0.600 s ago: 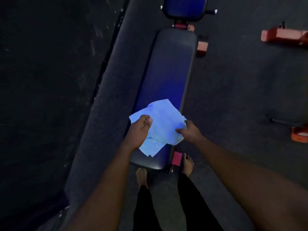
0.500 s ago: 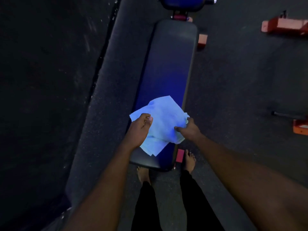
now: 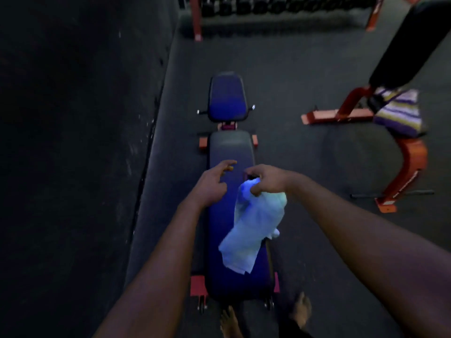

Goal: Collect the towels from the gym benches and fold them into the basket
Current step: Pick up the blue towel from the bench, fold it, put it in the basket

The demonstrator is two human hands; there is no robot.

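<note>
Dark rubber flooring [image 3: 305, 69] surrounds a flat weight bench [image 3: 229, 152] with blue padding. The right hand [image 3: 266, 179] pinches the light blue towel [image 3: 253, 223] at its top edge, and the cloth hangs over the bench pad, draping open for folding. The left hand [image 3: 212, 184] grips nothing, its fingers spread just beside the towel (probably positioned to take a second corner). A striped towel [image 3: 400, 111] lies draped on the red-framed bench at right, uncollected. No basket is in view.

wall [image 3: 73, 142] left, open floor [image 3: 305, 172] rt of bench [image 3: 229, 152]
</note>
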